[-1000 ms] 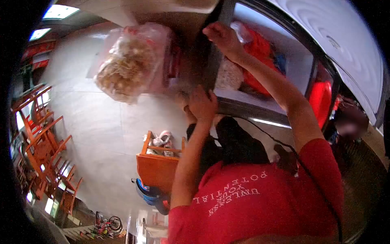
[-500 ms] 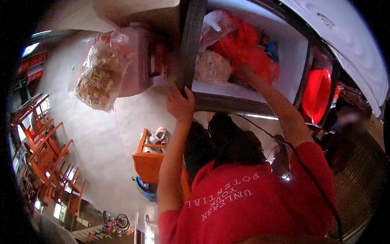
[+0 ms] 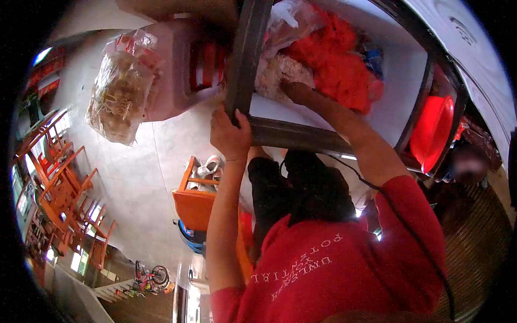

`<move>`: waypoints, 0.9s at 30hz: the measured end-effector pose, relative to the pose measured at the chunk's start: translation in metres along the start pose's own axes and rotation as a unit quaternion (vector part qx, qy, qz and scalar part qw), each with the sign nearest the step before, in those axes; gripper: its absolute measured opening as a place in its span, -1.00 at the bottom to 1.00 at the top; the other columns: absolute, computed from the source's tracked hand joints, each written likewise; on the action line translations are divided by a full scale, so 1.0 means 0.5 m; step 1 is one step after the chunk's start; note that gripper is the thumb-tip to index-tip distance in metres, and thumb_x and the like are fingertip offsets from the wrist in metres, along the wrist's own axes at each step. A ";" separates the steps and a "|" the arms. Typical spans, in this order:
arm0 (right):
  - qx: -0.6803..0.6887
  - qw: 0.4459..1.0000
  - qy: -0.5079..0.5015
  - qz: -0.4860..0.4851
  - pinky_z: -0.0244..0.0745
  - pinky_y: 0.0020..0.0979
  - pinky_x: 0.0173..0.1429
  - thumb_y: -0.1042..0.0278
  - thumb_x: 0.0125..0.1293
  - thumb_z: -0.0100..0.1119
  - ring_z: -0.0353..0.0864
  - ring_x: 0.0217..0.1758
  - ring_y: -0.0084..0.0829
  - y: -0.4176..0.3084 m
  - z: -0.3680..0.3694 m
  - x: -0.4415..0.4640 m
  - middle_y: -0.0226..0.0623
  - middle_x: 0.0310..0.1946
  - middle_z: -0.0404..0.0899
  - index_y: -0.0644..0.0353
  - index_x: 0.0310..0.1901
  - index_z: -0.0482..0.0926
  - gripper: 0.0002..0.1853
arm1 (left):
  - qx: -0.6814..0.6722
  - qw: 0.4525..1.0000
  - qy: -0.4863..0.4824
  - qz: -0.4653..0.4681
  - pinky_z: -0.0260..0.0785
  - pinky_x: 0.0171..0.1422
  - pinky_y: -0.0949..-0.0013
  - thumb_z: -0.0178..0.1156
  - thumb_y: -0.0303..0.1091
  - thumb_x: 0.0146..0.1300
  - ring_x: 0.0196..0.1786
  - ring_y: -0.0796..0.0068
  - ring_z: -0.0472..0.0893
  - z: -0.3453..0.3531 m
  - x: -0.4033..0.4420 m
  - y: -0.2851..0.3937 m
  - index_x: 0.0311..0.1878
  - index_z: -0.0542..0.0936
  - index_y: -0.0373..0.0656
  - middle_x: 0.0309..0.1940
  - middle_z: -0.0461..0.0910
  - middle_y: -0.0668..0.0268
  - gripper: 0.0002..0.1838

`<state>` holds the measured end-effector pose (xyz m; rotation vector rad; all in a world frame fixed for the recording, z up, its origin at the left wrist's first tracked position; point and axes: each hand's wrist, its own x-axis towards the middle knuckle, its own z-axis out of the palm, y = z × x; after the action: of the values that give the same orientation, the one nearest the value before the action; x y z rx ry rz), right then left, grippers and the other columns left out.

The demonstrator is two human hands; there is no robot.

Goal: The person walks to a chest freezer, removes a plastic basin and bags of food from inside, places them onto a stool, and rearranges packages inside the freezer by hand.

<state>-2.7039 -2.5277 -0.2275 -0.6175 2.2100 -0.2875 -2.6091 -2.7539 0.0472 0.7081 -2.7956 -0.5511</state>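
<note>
An open chest freezer (image 3: 301, 132) with a dark rim and white inner walls fills the upper middle. My left hand (image 3: 230, 132) is closed round the rim's near left corner. My right hand (image 3: 295, 91) reaches down inside, against a pale bag (image 3: 281, 75); its fingers are hidden in shade. Red bags (image 3: 344, 70) lie beside the pale one, and a clear plastic bag (image 3: 291, 21) is at the back left. Left of the freezer, a clear bag of light brown food (image 3: 121, 99) rests by a pinkish translucent bin (image 3: 172, 70).
A red basin (image 3: 431, 132) stands at the freezer's right end under the raised white lid (image 3: 463, 37). A wooden rack (image 3: 196, 207) with shoes is beside my left arm. Stacked wooden chairs (image 3: 62, 194) stand far left. A black cable (image 3: 398, 215) runs over my right side. Another person (image 3: 467, 161) is at the right.
My right hand has gone down into the freezer and shifted left from the red bags to the pale bag. My left hand has moved left onto the rim corner.
</note>
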 end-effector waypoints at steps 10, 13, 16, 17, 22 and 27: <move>-0.126 0.988 -0.082 -0.019 0.51 -0.14 -0.09 0.21 0.09 0.08 0.57 -0.11 -0.10 -0.128 -0.149 -0.004 -0.05 -0.17 0.56 0.24 -0.10 0.50 -0.63 | -0.012 1.000 0.001 -0.014 0.40 -0.21 0.08 0.07 -0.28 0.12 -0.20 -0.02 0.52 0.003 -0.002 -0.001 0.02 0.39 -0.26 -0.22 0.50 0.02 -0.60; -0.151 0.984 -0.093 -0.028 0.52 -0.16 -0.12 0.27 0.08 0.08 0.59 -0.13 -0.13 -0.118 -0.127 0.015 -0.07 -0.19 0.57 0.23 -0.13 0.52 -0.68 | -0.009 1.000 -0.005 -0.028 0.39 -0.20 0.09 0.08 -0.29 0.11 -0.20 -0.02 0.52 0.003 -0.003 -0.001 0.02 0.39 -0.26 -0.22 0.50 0.02 -0.59; -0.167 0.977 -0.130 -0.002 0.53 -0.18 -0.12 0.32 0.09 0.06 0.59 -0.12 -0.16 -0.137 -0.142 0.003 -0.08 -0.16 0.57 0.21 -0.17 0.55 -0.73 | -0.018 0.999 -0.005 -0.030 0.39 -0.20 0.09 0.08 -0.29 0.10 -0.21 0.00 0.52 0.004 -0.006 -0.004 0.01 0.39 -0.25 -0.23 0.50 0.03 -0.60; -0.183 0.976 -0.118 -0.010 0.53 -0.19 -0.14 0.33 0.09 0.05 0.59 -0.13 -0.16 -0.143 -0.142 -0.011 -0.09 -0.18 0.57 0.20 -0.18 0.56 -0.74 | -0.016 0.999 -0.012 -0.033 0.39 -0.20 0.10 0.08 -0.30 0.10 -0.21 0.00 0.52 -0.001 -0.005 0.001 0.01 0.40 -0.25 -0.23 0.51 0.04 -0.60; -0.160 0.981 0.044 -0.101 0.52 -0.19 -0.20 0.27 0.10 0.09 0.60 -0.18 -0.16 -0.092 -0.125 -0.038 -0.13 -0.23 0.58 0.17 -0.20 0.56 -0.75 | -0.027 0.999 0.007 -0.016 0.38 -0.19 0.11 0.08 -0.31 0.10 -0.20 0.03 0.52 -0.001 0.000 0.000 -0.01 0.40 -0.25 -0.23 0.51 0.07 -0.62; -0.156 0.987 0.010 -0.040 0.49 -0.17 -0.16 0.20 0.06 0.19 0.58 -0.19 -0.15 -0.094 -0.187 -0.065 -0.11 -0.17 0.56 0.19 -0.17 0.53 -0.68 | -0.025 0.999 0.028 -0.007 0.38 -0.18 0.10 0.08 -0.31 0.09 -0.20 0.03 0.52 0.003 -0.003 -0.005 -0.02 0.41 -0.24 -0.23 0.51 0.06 -0.63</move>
<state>-2.7412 -2.5511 -0.1271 -0.8761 2.2721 0.0147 -2.6070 -2.7548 0.0449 0.7206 -2.7167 -0.5924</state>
